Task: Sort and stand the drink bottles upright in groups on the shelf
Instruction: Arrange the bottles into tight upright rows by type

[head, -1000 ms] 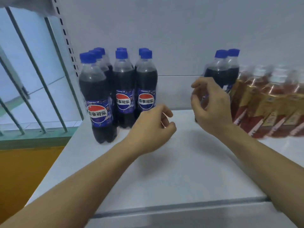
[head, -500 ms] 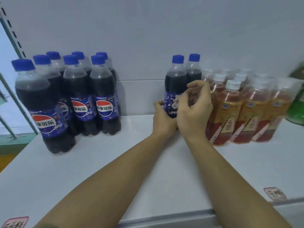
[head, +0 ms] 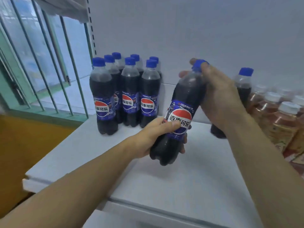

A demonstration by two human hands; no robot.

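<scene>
A cola bottle (head: 185, 94) with a blue cap and blue label is held tilted above the white shelf (head: 164, 178), its base off the surface. My left hand (head: 158, 134) wraps its lower half. My right hand (head: 217, 94) grips its neck and shoulder, fingers over the cap. A group of several upright cola bottles (head: 130, 96) stands at the shelf's back left. One more cola bottle (head: 243, 86) stands behind my right hand. Amber tea bottles (head: 283, 119) with white caps are packed at the far right.
The shelf's white back wall (head: 181, 30) rises behind the bottles. Left of the shelf is a window with metal bars (head: 49, 63) and a green frame, with an orange wall (head: 24, 145) below. The shelf's front edge (head: 148, 209) runs near my forearms.
Both hands closed on one of the two cola bottles beside the tea bottles, lifted it and carried it left toward the cola group. My view swung left again.
</scene>
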